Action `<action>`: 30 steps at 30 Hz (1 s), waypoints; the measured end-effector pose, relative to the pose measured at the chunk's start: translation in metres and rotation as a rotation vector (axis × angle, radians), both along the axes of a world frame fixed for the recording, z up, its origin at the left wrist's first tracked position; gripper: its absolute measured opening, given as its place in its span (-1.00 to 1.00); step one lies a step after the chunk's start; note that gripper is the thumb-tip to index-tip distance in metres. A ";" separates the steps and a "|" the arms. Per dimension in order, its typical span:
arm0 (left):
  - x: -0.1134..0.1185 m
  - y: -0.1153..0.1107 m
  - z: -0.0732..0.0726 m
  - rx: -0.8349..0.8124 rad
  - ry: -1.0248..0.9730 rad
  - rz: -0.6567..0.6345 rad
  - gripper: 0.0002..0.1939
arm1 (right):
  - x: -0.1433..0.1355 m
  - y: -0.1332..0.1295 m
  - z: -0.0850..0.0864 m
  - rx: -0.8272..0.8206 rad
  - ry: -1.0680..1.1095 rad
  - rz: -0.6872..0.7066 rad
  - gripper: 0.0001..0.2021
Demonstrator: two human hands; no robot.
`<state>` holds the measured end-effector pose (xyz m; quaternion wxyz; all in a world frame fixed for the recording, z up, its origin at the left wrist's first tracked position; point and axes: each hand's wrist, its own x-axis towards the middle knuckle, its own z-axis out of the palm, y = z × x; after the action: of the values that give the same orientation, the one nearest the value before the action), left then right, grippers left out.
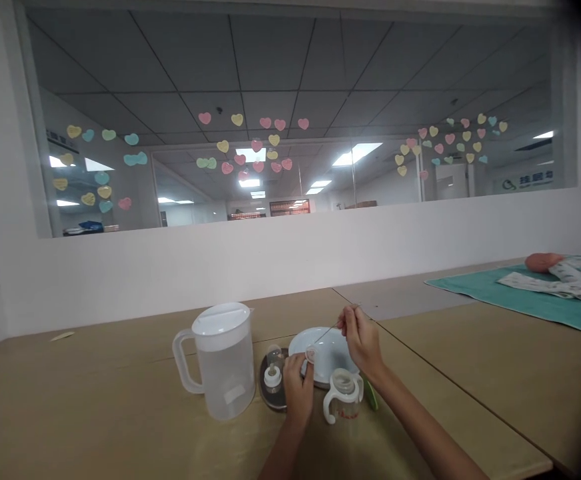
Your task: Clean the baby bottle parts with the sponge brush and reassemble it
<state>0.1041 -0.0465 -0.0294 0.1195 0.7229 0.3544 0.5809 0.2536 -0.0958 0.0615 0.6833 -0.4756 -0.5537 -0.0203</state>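
My left hand (299,387) is closed round a small, clear, round piece (311,353) at the near left of a white bowl (328,347). Above the bowl's right side, my right hand (362,337) pinches a thin metal stick (326,333), whose lower end reaches that piece. A bottle with white handles (344,397) stands open-topped in front of the bowl. Left of my left hand, a white ring with a teat (272,378) and a clear dome cap (274,355) rest on a dark oval tray (266,398).
A lidded translucent pitcher (225,367) stands at the left. Something green (370,395) lies right of the bottle. A teal cloth (530,305) with a patterned garment (570,280) covers the table's far right. Behind the table rises a white wall (270,260) with a window.
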 end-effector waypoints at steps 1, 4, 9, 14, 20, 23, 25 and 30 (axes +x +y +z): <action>0.000 -0.001 0.000 0.000 -0.003 -0.006 -0.72 | -0.003 -0.008 0.002 0.039 -0.032 -0.002 -0.58; -0.002 -0.001 0.001 -0.015 -0.010 -0.032 -0.70 | -0.012 -0.019 0.004 0.104 -0.235 -0.006 -0.59; -0.005 0.001 -0.001 -0.043 -0.043 -0.035 -0.69 | -0.024 -0.014 0.001 0.187 -0.573 -0.022 -0.62; -0.003 0.002 -0.001 -0.032 -0.055 -0.004 -0.68 | -0.026 -0.020 0.007 0.141 -0.603 -0.012 -0.64; -0.003 -0.002 0.004 0.004 0.019 -0.017 -0.69 | -0.023 -0.026 0.007 0.116 -0.614 0.009 -0.67; -0.004 -0.006 0.007 0.010 0.040 -0.035 -0.69 | -0.025 -0.023 0.001 0.095 -0.622 0.035 -0.67; -0.003 -0.008 0.007 0.015 0.040 -0.055 -0.69 | -0.028 -0.020 -0.004 0.056 -0.637 0.062 -0.67; 0.001 -0.011 0.010 0.021 -0.008 -0.084 -0.66 | -0.033 -0.008 -0.012 -0.029 -0.731 0.054 -0.66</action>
<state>0.1056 -0.0577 -0.0197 0.1375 0.7360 0.3172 0.5821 0.2205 -0.1036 0.0494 0.4339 -0.4319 -0.7737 -0.1630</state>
